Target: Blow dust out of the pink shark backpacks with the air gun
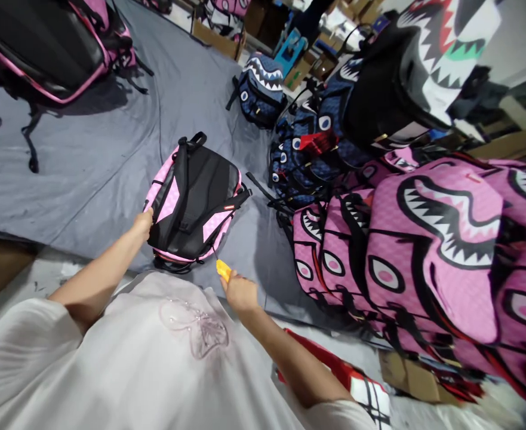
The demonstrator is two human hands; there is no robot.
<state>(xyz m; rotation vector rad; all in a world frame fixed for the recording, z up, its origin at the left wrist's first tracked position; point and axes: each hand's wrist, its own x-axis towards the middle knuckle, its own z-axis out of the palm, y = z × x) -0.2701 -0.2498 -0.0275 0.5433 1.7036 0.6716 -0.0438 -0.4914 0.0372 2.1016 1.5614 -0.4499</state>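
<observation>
A pink and black backpack (200, 191) lies on the grey cloth with its padded back and shoulder straps facing up. At its left side, my left hand (144, 224) is closed on the pink edge. My right hand (241, 292) is closed round a small yellow-handled tool (223, 270), just off the backpack's lower right corner. A thin dark tip runs from the tool towards the pink edge there; whether it touches the bag I cannot tell, nor which kind of tool it is.
Pink backpacks with shark mouths (442, 239) stand in a row on the right. Behind them are blue shark-mouth backpacks (260, 89) and a large black bag (379, 89). Another pink and black bag (52, 48) lies at the upper left on the grey cloth (97, 149).
</observation>
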